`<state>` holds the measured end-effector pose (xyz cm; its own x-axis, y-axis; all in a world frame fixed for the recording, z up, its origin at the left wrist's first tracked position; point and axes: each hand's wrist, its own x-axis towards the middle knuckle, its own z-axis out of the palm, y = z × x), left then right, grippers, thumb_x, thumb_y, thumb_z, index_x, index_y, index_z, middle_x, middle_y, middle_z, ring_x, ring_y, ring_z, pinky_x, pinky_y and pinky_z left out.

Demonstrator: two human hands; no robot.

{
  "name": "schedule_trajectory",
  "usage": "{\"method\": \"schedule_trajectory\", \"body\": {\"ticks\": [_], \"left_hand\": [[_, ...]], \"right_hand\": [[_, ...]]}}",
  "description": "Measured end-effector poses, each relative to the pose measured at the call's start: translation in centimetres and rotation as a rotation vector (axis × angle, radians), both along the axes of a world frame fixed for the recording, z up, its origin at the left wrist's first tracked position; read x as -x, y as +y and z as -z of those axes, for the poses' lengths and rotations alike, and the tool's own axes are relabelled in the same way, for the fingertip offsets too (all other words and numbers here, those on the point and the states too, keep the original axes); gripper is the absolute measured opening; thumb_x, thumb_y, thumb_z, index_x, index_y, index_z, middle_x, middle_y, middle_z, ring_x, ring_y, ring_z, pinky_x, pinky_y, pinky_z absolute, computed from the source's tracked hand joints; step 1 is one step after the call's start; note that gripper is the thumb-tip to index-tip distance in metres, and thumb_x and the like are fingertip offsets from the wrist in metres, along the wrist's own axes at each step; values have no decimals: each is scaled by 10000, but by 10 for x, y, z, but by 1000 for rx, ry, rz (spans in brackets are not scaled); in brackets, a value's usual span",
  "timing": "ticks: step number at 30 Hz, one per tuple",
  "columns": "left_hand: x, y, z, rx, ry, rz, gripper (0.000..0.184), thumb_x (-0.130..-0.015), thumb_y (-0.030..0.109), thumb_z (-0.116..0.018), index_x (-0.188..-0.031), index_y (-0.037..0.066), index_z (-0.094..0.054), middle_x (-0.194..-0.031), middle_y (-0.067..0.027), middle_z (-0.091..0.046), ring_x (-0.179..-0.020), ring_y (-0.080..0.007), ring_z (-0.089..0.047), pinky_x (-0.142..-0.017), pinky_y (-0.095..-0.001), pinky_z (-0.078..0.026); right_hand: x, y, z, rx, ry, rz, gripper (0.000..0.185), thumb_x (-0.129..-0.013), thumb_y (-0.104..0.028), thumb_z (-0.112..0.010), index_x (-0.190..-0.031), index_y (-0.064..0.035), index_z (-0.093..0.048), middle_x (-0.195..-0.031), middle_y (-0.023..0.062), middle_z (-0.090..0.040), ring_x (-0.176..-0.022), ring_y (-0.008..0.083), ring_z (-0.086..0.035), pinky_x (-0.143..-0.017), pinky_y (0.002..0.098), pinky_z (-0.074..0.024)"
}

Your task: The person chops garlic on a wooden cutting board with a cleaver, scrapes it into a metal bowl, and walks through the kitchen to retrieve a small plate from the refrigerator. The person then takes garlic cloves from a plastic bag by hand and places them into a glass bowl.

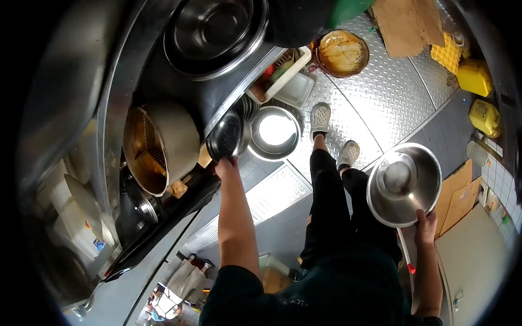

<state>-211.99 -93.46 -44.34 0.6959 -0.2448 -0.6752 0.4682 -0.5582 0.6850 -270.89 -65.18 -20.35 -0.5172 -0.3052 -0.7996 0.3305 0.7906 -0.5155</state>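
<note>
My left hand point(225, 165) is closed on the rim of a dark, shiny metal bowl point(224, 136), at the edge of the steel shelf. My right hand point(426, 225) grips the lower rim of a large steel bowl point(399, 182), whose inside faces the camera. Beside the dark bowl, a round steel basin point(274, 133) with a bright glare in it stands on the floor. A stack of metal bowls point(248, 108) shows just behind the dark bowl.
A big pot point(174, 141) lies tipped on the lower shelf. Wide bowls point(215, 32) rest on the shelf above. On the floor are a bin of utensils point(280, 73), a clear tub point(295, 89) and a stained basket point(341, 53). Yellow jugs point(484, 117) line the right.
</note>
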Motion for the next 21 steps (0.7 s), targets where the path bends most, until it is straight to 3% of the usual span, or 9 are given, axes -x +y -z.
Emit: {"method": "schedule_trajectory", "body": {"ticks": [3, 6, 8, 10, 14, 16, 18, 21], "left_hand": [[5, -31, 12, 111, 150, -116, 198, -994, 70, -518, -1156, -27, -577, -1076, -157, -634, -892, -256, -646, -709, -320, -615], [37, -46, 8, 80, 267, -46, 199, -1001, 92, -531, -1154, -29, -572, -1045, -160, -643, -871, -256, -653, -709, -336, -613], [84, -54, -21, 147, 120, 305, 281, -1003, 130, -549, -1224, -42, -531, -1061, -159, -606, -887, -275, -661, -715, -390, -618], [140, -83, -89, 284, -59, 566, 245, -1006, 138, -560, -1181, -33, -557, -956, -131, -632, -726, -233, -661, -659, -353, -591], [171, -194, -134, 651, -487, 686, 282, -1009, 166, -556, -1109, -97, -573, -1009, -173, -645, -837, -251, -680, -658, -335, -583], [163, -262, -135, 388, -466, 741, 340, -989, 177, -586, -1177, -105, -565, -1058, -176, -643, -903, -278, -680, -676, -335, -590], [163, -306, -127, 92, -243, 656, 379, -962, 187, -617, -1207, -98, -567, -1088, -190, -641, -921, -293, -675, -683, -350, -596], [161, -330, -120, -34, -266, 785, 422, -944, 193, -636, -1240, -99, -563, -1186, -224, -611, -956, -300, -665, -687, -370, -612]], "right_hand": [[1, 5, 10, -79, 30, 10, 338, -860, -130, -603, -1159, 24, -583, -995, 81, -656, -835, 148, -637, -711, 276, -519], [-13, -19, 0, -40, -30, 63, 259, -850, -117, -593, -1058, 38, -587, -870, 67, -629, -742, 162, -626, -667, 308, -516], [-8, -9, 9, -43, -35, 12, 266, -848, -118, -598, -1059, 42, -590, -881, 75, -640, -742, 163, -627, -663, 317, -525], [-17, -17, 5, 1, -22, 49, 269, -845, -121, -601, -1058, 43, -595, -881, 76, -645, -734, 162, -623, -655, 314, -523], [-19, -24, -5, 21, -33, 52, 276, -853, -111, -599, -1084, 41, -599, -892, 73, -655, -728, 152, -605, -639, 295, -505], [-25, -44, -23, 37, -22, 63, 275, -858, -117, -612, -1084, 40, -603, -869, 53, -652, -746, 133, -598, -667, 284, -488], [-29, -42, -23, 97, 17, 114, 274, -860, -122, -621, -1082, 38, -607, -860, 41, -649, -764, 121, -591, -690, 275, -476], [-16, -18, -19, -7, -31, 38, 286, -864, -117, -625, -1103, 39, -607, -882, 37, -648, -784, 113, -579, -724, 273, -468]]}}
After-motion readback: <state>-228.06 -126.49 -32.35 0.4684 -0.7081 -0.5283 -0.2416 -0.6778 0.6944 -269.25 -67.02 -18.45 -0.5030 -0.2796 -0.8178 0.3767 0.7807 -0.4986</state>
